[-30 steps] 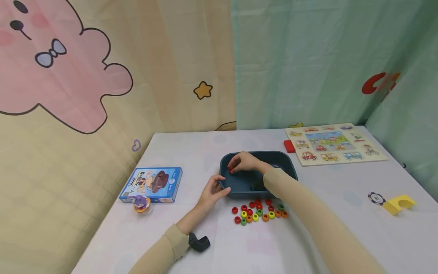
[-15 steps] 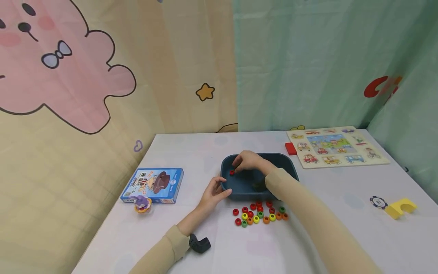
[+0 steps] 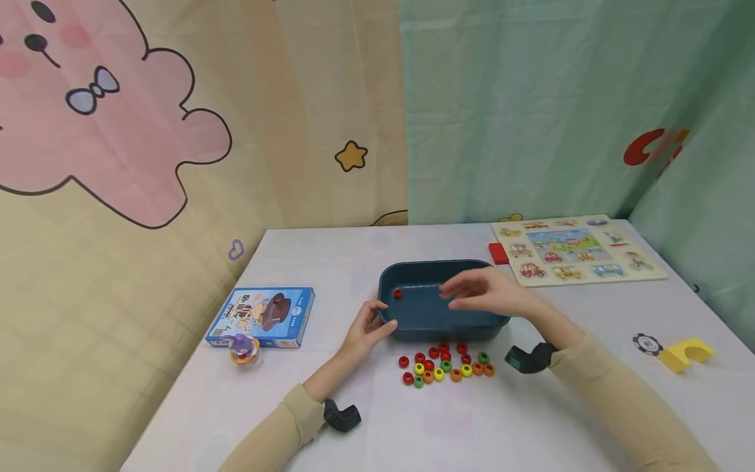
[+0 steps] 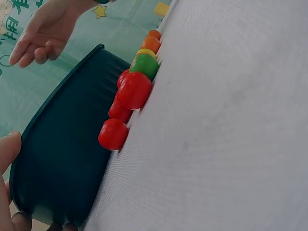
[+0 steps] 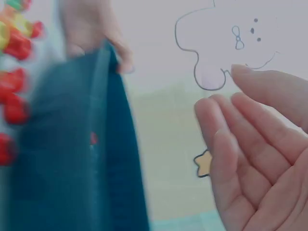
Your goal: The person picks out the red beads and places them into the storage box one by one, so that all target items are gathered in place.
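Tray w/ L hand round near-L corner, R hand relaxed above.

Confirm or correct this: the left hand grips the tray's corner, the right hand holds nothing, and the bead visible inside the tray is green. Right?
Not quite: the bead inside the tray is red, not green, as the head view shows. The left hand does grip the corner, and the right hand holds nothing.

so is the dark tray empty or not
Not empty: the head view shows a red bead inside the tray, near its left end.
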Demonstrator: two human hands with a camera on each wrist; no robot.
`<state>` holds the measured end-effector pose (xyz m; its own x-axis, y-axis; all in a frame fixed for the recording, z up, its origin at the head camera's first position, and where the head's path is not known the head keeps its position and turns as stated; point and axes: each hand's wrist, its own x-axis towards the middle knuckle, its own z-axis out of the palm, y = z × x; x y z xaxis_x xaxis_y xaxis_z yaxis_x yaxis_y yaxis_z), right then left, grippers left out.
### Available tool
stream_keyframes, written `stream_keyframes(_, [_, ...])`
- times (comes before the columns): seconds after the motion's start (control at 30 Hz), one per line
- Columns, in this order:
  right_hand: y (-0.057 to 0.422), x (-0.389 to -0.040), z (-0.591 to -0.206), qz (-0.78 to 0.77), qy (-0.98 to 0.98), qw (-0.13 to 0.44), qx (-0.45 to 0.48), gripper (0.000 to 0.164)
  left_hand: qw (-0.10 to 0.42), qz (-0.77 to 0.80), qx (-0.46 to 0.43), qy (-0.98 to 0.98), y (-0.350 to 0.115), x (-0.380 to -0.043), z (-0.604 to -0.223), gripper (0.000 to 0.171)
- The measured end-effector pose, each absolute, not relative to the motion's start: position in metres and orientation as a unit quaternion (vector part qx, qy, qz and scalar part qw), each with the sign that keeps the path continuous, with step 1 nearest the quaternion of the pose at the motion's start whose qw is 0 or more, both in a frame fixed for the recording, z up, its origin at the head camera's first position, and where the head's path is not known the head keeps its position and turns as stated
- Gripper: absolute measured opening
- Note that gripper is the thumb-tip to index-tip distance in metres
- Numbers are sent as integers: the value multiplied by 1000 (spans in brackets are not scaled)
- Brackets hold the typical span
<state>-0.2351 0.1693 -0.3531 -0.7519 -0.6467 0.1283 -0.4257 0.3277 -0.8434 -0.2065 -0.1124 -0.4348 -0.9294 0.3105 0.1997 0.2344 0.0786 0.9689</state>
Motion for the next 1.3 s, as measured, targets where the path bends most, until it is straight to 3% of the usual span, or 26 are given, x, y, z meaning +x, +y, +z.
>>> stream_keyframes(0.17, [186, -203, -388, -503, 799, 121, -307, 27, 32, 651, 184, 736, -112, -208, -433, 44])
stream_keyframes(0.37, [185, -186, -420, -462, 842, 78, -265, 28, 25, 651, 184, 736, -111, -210, -435, 44])
stream_keyframes(0.8, [182, -189, -441, -419, 882, 9, -214, 23, 19, 640, 184, 746, -112, -214, -438, 44])
stream_keyframes(1.3, [180, -195, -458, -423, 880, 13, -215, 27, 23, 635, 179, 751, -114, -216, -437, 48])
